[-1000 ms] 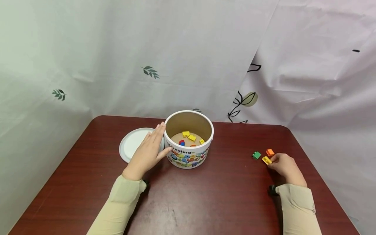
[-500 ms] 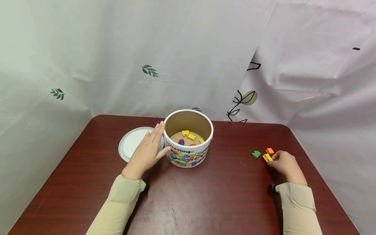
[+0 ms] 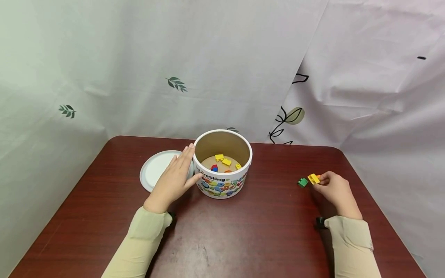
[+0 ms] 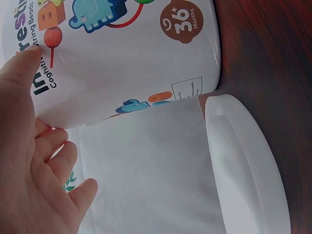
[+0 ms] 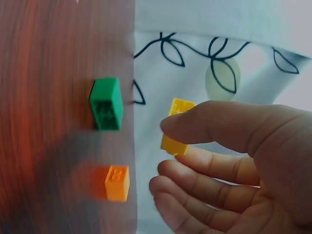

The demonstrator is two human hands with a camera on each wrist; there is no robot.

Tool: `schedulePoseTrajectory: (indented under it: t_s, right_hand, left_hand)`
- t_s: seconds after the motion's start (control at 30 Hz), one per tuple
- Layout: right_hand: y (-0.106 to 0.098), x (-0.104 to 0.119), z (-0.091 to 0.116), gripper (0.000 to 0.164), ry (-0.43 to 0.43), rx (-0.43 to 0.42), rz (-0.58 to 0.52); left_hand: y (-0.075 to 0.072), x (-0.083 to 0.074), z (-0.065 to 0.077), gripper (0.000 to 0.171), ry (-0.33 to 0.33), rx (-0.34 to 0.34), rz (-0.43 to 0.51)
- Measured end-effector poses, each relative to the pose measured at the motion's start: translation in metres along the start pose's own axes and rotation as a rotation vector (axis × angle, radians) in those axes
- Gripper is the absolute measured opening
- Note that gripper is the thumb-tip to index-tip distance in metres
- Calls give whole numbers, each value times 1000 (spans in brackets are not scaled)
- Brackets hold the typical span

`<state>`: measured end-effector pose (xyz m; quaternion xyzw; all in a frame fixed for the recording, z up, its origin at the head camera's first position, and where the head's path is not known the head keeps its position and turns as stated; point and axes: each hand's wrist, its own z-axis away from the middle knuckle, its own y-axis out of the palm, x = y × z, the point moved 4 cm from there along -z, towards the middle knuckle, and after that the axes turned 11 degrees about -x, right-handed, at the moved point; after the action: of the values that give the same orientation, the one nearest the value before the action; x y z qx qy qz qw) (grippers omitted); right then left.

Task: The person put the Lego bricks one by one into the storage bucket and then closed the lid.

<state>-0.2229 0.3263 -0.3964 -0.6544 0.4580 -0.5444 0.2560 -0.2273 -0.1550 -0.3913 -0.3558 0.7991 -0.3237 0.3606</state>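
My right hand (image 3: pixel 335 191) pinches a yellow toy brick (image 5: pixel 170 141) between thumb and fingers, raised off the table. Just left of it lies a green brick (image 3: pixel 303 182). An orange brick (image 5: pixel 117 184), mostly hidden behind the yellow one in the head view, lies on the table too. My left hand (image 3: pixel 174 181) rests with straight fingers against the side of a white round tub (image 3: pixel 222 185) printed with colourful pictures. Inside the tub several bricks lie on the bottom, among them a yellow brick (image 3: pixel 226 162) and a red and blue piece (image 3: pixel 214 168).
A white round lid (image 3: pixel 153 173) lies left of the tub, partly behind my left hand. The dark red wooden table (image 3: pixel 264 231) ends at a pale curtain (image 3: pixel 222 69) with leaf prints, which hangs behind and at both sides.
My right hand has lifted the yellow brick from the table and moved slightly up and left, covering most of the orange brick. The left hand and the tub stay in place.
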Motion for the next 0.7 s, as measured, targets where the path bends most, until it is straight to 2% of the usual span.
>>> schedulePoseTrajectory:
  t_s: [0.37,0.7]
  right_hand:
    - [7,31,2,25,-65,-136,-76]
    - [18,55,7,27,-85,-132,-170]
  left_hand:
    - [-1,0,0,91,-13,11,1]
    - [-1,-1,0,92,-15,14,7]
